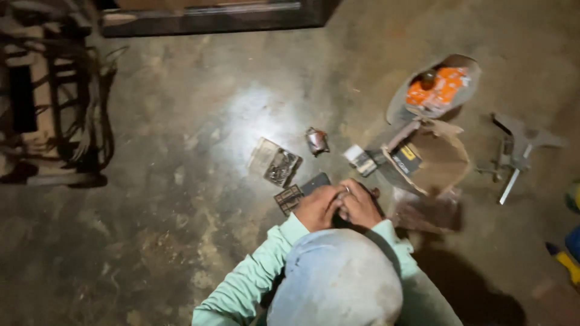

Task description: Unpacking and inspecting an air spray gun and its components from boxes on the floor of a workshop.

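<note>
The concrete floor (199,121) is taking up most of the view, with a woven frame (54,102) standing far left of the cardboard box (444,163). That box is lying open on its side. An orange pack (438,89) is sitting just behind it and a metal bracket (518,148) is lying to its right.

The person is squatting left of the box and nearer the camera, with a denim knee (335,281) filling the bottom of the view. The left hand (317,208) and right hand (360,205) are pressing together, fingers curled narrow. Whatever small piece they are pinching is hidden between them. They are working just over a dark flat case (317,181), which is lying on the floor left of the box.

The work seems to be midway. A clear parts box (275,163) and a small tray (288,199) are lying open left of the case. What has been fitted cannot be told.

A plastic bag (426,212) is lying below the box. A small carton (360,160) and a crumpled foil scrap (316,140) are lying to its left. All of these are crowding the hands, though nothing is blocking them.
</note>
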